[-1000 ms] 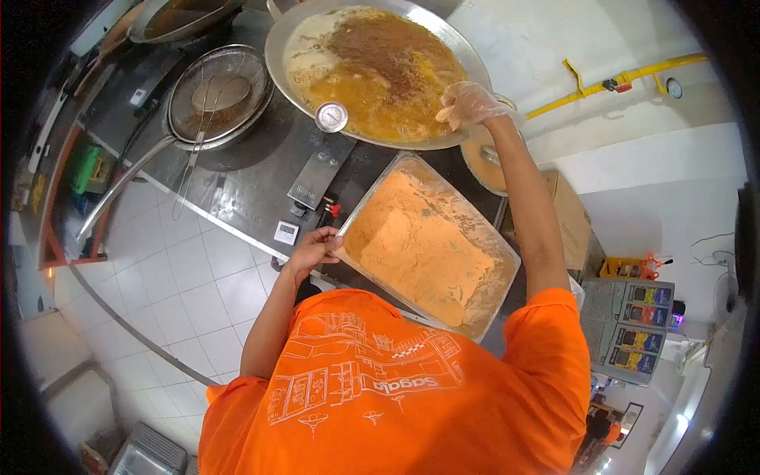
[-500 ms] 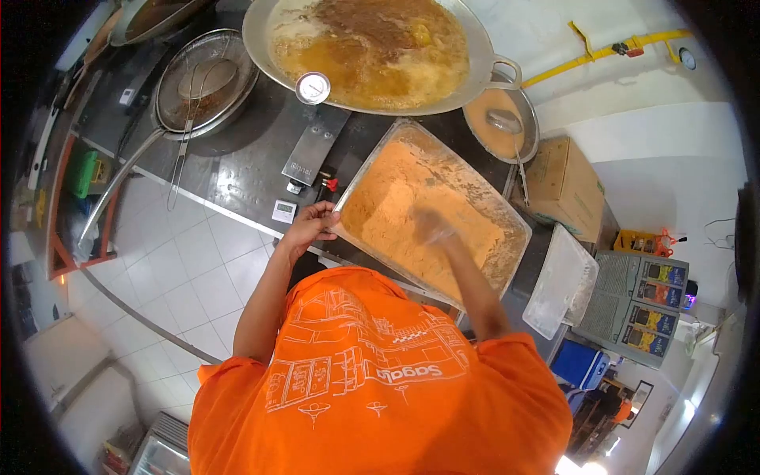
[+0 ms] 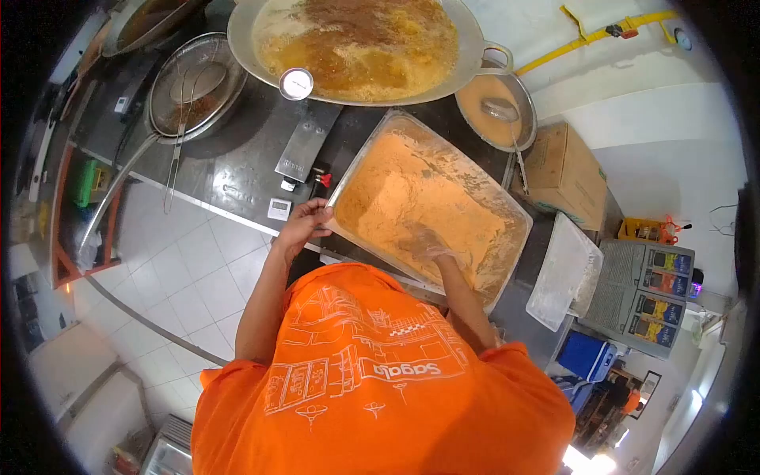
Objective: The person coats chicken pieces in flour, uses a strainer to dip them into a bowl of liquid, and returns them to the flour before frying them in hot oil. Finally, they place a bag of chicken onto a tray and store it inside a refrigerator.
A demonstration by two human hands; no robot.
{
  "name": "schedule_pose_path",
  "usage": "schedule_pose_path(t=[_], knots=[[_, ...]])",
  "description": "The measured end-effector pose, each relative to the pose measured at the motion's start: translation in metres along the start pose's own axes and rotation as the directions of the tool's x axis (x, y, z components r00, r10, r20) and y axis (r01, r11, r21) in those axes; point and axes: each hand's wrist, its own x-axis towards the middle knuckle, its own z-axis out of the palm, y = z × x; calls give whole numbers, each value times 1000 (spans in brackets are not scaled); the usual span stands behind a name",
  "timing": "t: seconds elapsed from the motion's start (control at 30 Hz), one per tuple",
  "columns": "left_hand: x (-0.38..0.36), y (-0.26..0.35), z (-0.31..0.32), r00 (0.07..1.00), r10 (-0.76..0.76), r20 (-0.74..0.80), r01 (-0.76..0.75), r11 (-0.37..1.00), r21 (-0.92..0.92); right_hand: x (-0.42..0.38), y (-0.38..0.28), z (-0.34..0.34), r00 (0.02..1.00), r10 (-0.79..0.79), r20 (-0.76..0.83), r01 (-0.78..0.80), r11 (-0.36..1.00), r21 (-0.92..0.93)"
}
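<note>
A large metal tray (image 3: 343,182) of orange flour mix lies on the dark counter in front of me. My left hand (image 3: 305,224) grips the tray's near left corner. My gloved right hand (image 3: 428,242) is down in the flour at the tray's near side, dusted orange and blurred; whether it holds anything is unclear. Beyond the tray sits a wide wok (image 3: 247,57) of bubbling oil with brown food frying in it, and a dial thermometer (image 3: 295,83) clipped at its rim.
A mesh skimmer (image 3: 194,87) rests in a pan at the left of the wok. A bowl of orange batter (image 3: 497,111) with a spoon, a cardboard box (image 3: 564,174) and a white lid (image 3: 564,273) stand to the right. A small timer (image 3: 279,208) sits at the counter's edge.
My right hand has come back from over the wok and dropped into the flour tray, moving toward its near side. My left hand has stayed on the tray's corner.
</note>
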Motion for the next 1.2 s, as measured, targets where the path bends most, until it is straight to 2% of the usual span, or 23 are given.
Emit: schedule_pose_path(t=[0.03,0.1,0.13,0.17,0.2,0.23,0.27,0.3,0.33,0.4,0.47,0.53,0.63,0.7,0.77,0.83,0.9,0.93,1.0,1.03,1.1,1.17,1.2], knots=[[0,0,1,1000,-7,-8,7,1000,-8,-10,-7,-5,1000,3,2,-3,1000,-3],[3,-3,0,1000,0,-10,0,1000,-22,-28,-21,-18,999,23,-33,-12,952,305],[3,-6,-2,1000,4,-7,-4,999,-32,-2,30,-4,999,19,-25,-11,953,301],[2,-7,-4,1000,3,-12,-3,999,-34,22,86,5,969,-179,-173,240,854,461],[3,-7,-3,1000,3,-14,-3,1000,-31,35,80,10,876,-331,-351,480,676,560],[4,-6,-2,1000,3,-12,-3,1000,-27,31,87,1,875,-330,-354,481,676,558],[6,-5,0,1000,5,-1,-5,1000,-25,24,97,-14,911,-238,-336,359,860,363],[4,-2,0,1000,0,0,0,1000,-2,10,81,-32,932,-143,-333,200,969,143],[1,-1,0,1000,-8,1,8,1000,21,3,70,-43,932,-143,-333,200,970,141],[1,-2,-1,1000,-5,18,5,1000,17,-12,49,-68,939,37,-341,49,970,240],[0,1,0,1000,7,27,-7,1000,11,-46,3,-105,918,-5,-397,205,863,462],[-4,6,3,1000,-11,-2,11,1000,4,-81,-62,-146,835,-75,-546,426,717,552],[-1,4,0,999,-14,45,14,1000,-3,-115,-158,-212,679,-213,-703,548,784,292],[2,-1,-3,999,-10,43,10,1000,-2,-108,-168,-231,637,-242,-732,549,809,210],[3,-2,-4,999,3,34,-2,1000,-4,-44,-178,-285,603,-404,-688,381,903,-197],[2,-2,-3,1000,5,25,-5,1000,-1,18,-200,-320,604,-546,-581,163,798,-580],[0,-2,-2,1000,21,11,-21,1000,-1,51,-207,-336,643,-632,-433,-63,519,-852],[-1,-2,-1,1000,30,3,-30,1000,4,61,-205,-340,641,-638,-426,-58,514,-856],[-3,1,1,999,32,2,-32,999,-9,75,-200,-345,560,-660,-501,-151,513,-845],[-5,1,2,1000,28,9,-28,999,-18,63,-204,-339,564,-661,-496,-147,510,-847],[-6,1,2,1000,27,5,-27,1000,-14,-2,-217,-309,367,-752,-548,97,616,-781],[-4,-1,1,1000,25,0,-25,1000,-2,-54,-226,-257,537,-528,-658,70,805,-589],[-4,-1,1,1000,24,-7,-24,1000,-12,-58,-204,-238,549,-674,-494,64,623,-779]])
